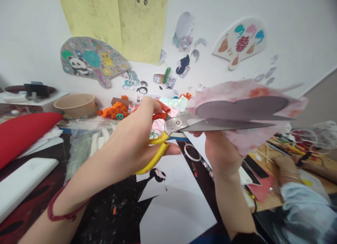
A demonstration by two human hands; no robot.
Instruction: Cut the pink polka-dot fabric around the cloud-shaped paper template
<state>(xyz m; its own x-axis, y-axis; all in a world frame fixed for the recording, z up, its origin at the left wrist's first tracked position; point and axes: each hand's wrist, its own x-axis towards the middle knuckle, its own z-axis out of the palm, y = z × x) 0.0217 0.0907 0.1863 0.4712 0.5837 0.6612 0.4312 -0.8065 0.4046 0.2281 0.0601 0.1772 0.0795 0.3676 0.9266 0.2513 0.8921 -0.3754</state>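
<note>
My left hand (131,135) is wrapped round the red and yellow handles of a pair of scissors (179,123). The blades point right and stand a little apart along the lower side of a grey, lobed flat piece (242,106). That piece lies against pink floral fabric (263,88). From below, my right hand (222,151) grips the fabric and the grey piece together; its fingers are mostly hidden behind the blades and cloth. Whether the blades are cutting cloth at this instant, I cannot tell.
White paper (176,209) with cut-out areas lies on the dark table. A plastic bag (81,149), a round tan container (75,105) and orange craft pieces (116,110) stand left and behind. At right, another person's hand (286,167) rests on a wooden desk.
</note>
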